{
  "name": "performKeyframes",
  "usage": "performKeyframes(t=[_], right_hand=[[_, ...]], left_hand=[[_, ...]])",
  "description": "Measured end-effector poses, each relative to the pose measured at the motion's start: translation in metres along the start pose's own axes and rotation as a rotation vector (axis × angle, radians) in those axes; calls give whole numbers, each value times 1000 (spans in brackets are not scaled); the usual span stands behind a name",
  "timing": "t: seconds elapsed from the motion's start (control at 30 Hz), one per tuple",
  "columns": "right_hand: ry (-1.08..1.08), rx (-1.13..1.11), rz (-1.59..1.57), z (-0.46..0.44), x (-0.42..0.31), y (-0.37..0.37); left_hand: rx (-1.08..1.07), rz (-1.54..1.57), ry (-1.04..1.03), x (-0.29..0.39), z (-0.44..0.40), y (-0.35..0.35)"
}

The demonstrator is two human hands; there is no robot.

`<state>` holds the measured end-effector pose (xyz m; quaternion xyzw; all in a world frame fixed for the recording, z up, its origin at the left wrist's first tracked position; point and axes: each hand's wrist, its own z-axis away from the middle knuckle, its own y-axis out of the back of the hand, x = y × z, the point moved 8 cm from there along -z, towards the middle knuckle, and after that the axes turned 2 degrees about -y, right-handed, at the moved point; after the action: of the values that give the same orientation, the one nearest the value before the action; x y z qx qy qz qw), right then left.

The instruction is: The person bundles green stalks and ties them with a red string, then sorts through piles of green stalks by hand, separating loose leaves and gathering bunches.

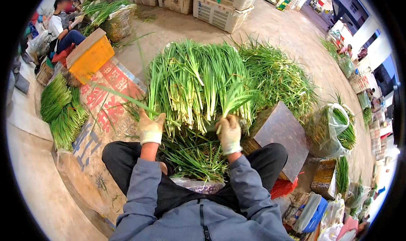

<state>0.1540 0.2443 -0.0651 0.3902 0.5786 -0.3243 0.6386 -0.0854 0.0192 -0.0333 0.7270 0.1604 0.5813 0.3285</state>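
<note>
Both hands wear pale, stained work gloves. My left hand (151, 127) pinches a few long green leaves that stretch out to the upper left. In my right hand (229, 133), closed fingers grip a small bunch of garlic chives (237, 99), pale stems down and leaf tips fanning up to the right. Just beyond both hands lies a large heap of garlic chives (186, 80), its white stem ends toward me. Loose leaves and trimmings (196, 156) lie between my legs. The fingertips of both hands are partly hidden.
More loose greens (275, 71) are piled at the right, behind a dark board (285, 139). Neat bundles (63, 110) lie at the left near an orange box (91, 55). A bagged bunch (332, 129) stands at right. Crates (222, 14) are stacked behind; another person (63, 29) sits far left.
</note>
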Motion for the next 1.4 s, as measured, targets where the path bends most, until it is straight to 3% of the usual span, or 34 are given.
performKeyframes(t=[0.07, 0.13, 0.17, 0.23, 0.27, 0.3, 0.33, 0.37, 0.4, 0.5, 0.57, 0.6, 0.67, 0.77, 0.8, 0.83, 0.93, 0.97, 1.0, 1.03, 1.1, 1.13, 1.2, 1.23, 1.33, 1.37, 1.4], right_hand=[[92, -114, 71, 26, -36, -37], [2, -376, 129, 51, -39, -83], [204, -463, 266, 60, -37, -103], [321, -608, 409, 71, -38, -125], [259, -637, 381, 62, -34, -121], [416, -426, 330, 40, -30, -103], [106, -270, 304, 12, -15, -78], [2, -135, 320, -13, -9, -54], [87, -126, 634, -38, 5, -43], [218, -194, 542, -30, -42, -47], [388, -247, 501, -16, -64, -64], [381, -301, 499, -3, -73, -77], [324, -499, 591, 20, -67, -106], [127, -897, 491, 53, -16, -138], [143, -886, 493, 65, 10, -138], [161, -881, 507, 69, 40, -135], [50, -1580, 1311, 96, 127, -104], [51, -1849, 1526, 99, 136, -81], [-5, -1874, 1596, 81, 89, -80], [-64, -1566, 1568, 36, 90, -85], [-23, -1318, 1111, -46, 25, -118], [-198, -893, 982, -88, -11, -118], [54, -516, 957, -167, -19, -129], [195, -386, 977, -194, -20, -136], [179, -344, 1141, -231, 19, -154], [98, -309, 1128, -242, 29, -153], [186, -398, 1145, -239, 24, -157]], left_hand=[[-59, 146, -8, 6, 6, -3], [-552, 718, 306, 4, 30, -49], [-582, 732, 447, -14, 36, -64], [-482, 814, 289, 21, 32, -39], [-373, 922, 260, 13, 23, -36], [-265, 1026, 231, -2, 11, -33], [-233, 1001, 318, -25, -1, -31], [-308, 1025, 353, -28, -5, -23], [-284, 1064, 324, -34, -11, -25], [-341, 1114, 382, -20, -6, -31], [-359, 1094, 131, 4, -3, -28], [-418, 1069, 154, 5, 0, -33], [-495, 1074, 178, 15, 6, -36], [-471, 1052, 205, 22, 5, -25], [-488, 1138, 171, 18, 3, -29], [-442, 944, 124, 8, -6, -20], [-210, 969, 254, -11, -34, 26], [-93, 1062, 247, -26, -43, 36], [14, 1229, 202, -20, -45, 54], [64, 1199, 113, -41, -54, 55], [113, 1279, 140, -25, -44, 60], [53, 1385, 212, -30, -45, 44], [-64, 1552, 350, -26, -41, 22], [-156, 1584, 294, -22, -41, 13], [-172, 1639, 561, -25, -33, -8], [-160, 1640, 568, -28, -34, -10], [-251, 1624, 572, -28, -33, -17]])
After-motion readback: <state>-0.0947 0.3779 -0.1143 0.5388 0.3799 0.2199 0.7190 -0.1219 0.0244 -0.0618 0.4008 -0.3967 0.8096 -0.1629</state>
